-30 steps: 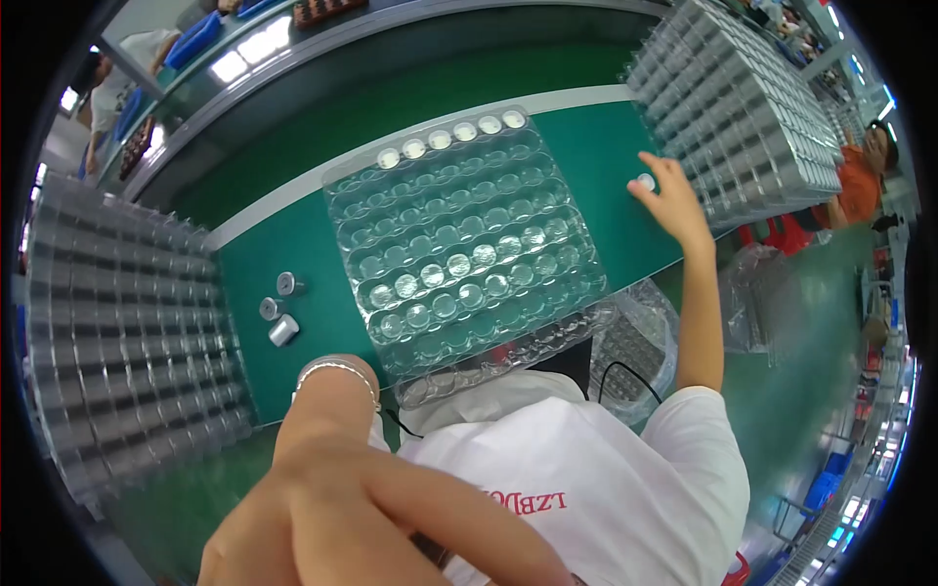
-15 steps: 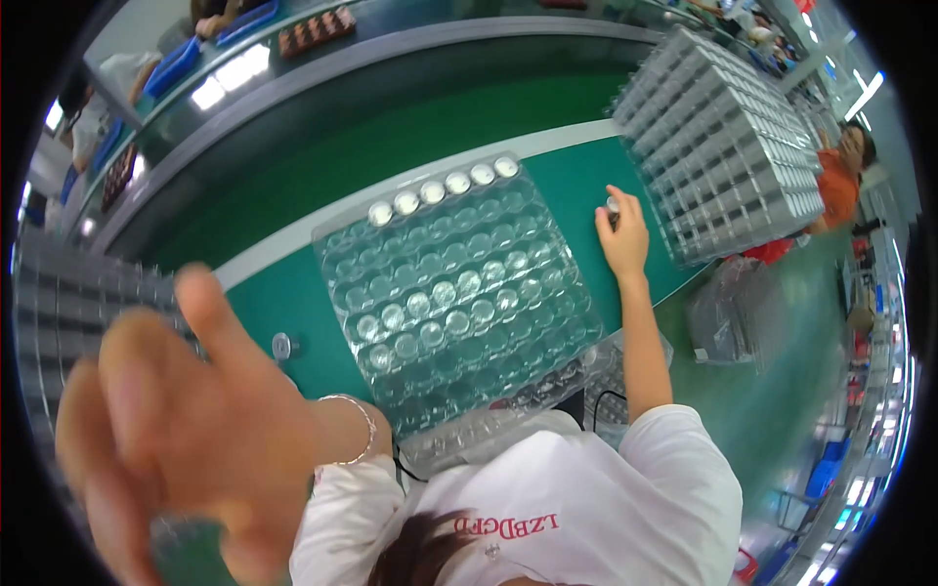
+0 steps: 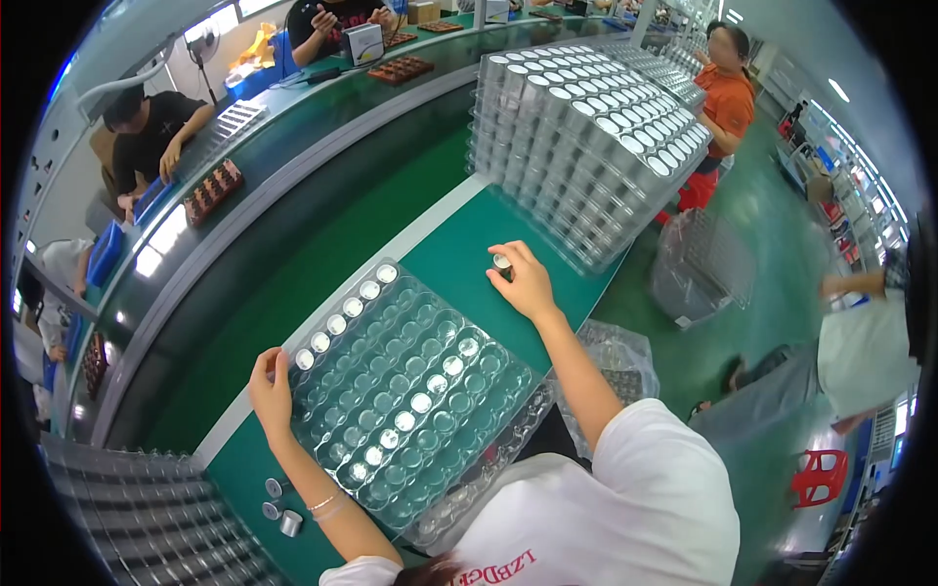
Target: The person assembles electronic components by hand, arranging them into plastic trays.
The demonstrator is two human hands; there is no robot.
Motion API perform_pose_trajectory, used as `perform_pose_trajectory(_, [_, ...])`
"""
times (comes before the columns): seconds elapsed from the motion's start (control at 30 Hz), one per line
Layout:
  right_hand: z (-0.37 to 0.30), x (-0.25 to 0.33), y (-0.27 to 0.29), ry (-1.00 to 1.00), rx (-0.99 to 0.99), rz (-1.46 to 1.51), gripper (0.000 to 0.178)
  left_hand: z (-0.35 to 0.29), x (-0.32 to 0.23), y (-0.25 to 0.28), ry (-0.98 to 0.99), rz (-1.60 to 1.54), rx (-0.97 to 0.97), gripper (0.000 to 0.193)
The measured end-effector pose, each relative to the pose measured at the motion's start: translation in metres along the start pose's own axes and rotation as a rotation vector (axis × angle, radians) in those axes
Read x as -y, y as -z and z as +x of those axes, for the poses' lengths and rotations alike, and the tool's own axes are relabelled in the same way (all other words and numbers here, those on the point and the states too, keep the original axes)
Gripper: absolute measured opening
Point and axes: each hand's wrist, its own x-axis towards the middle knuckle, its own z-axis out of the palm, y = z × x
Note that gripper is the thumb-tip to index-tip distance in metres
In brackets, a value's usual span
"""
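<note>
A clear plastic tray [image 3: 410,366] with rows of round pockets lies on the green work table. Along its far edge several white-topped metal cylinders [image 3: 337,323] stand in one row of pockets. My right hand [image 3: 528,283], beyond the tray's right side, pinches a small metal cylinder [image 3: 502,263] between thumb and fingers. At the tray's far left corner is my left hand [image 3: 270,391], fingers curled toward the thumb; what lies between them, if anything, is hidden. Three loose metal cylinders [image 3: 290,523] rest on the table beside my left forearm.
A tall stack of filled clear trays [image 3: 576,127] stands at the far right of the table. More stacked trays [image 3: 147,508] are at the near left. Beyond the table runs a conveyor line [image 3: 322,127] with people behind it. A person in orange [image 3: 728,98] stands past the stack.
My left hand has come down from close to the camera to the tray's far left corner. The view has turned and shows more to the right. My right hand still holds the metal cylinder.
</note>
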Motion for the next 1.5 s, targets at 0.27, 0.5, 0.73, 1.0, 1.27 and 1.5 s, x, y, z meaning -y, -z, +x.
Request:
perform_pose_trajectory(0.27, [0.002,0.007,-0.011,0.122,-0.093,-0.009,0.032,0.009,0.051,0.011,0.187,-0.866,-0.282,0.02])
perform_pose_trajectory(0.5, [0.093,0.127,0.064,0.365,-0.513,0.087,0.028,0.004,0.06,0.003,0.266,-1.049,-0.364,0.018])
perform_pose_trajectory(0.73, [0.247,0.374,0.07,0.829,-0.112,0.709,0.066,0.006,0.055,0.002,0.271,-1.01,-0.305,0.016])
perform_pose_trajectory(1.0, [0.343,0.443,0.025,0.895,-0.414,0.344,0.063,0.01,0.04,-0.006,0.257,-0.935,-0.237,0.017])
perform_pose_trajectory(1.27, [0.315,0.382,0.122,0.564,-0.005,-0.368,0.07,0.011,0.05,0.0,0.249,-0.907,-0.25,0.017])
perform_pose_trajectory(1.5, [0.305,0.387,0.145,0.767,0.488,-0.289,0.078,0.012,0.049,0.002,0.26,-0.926,-0.257,0.017])
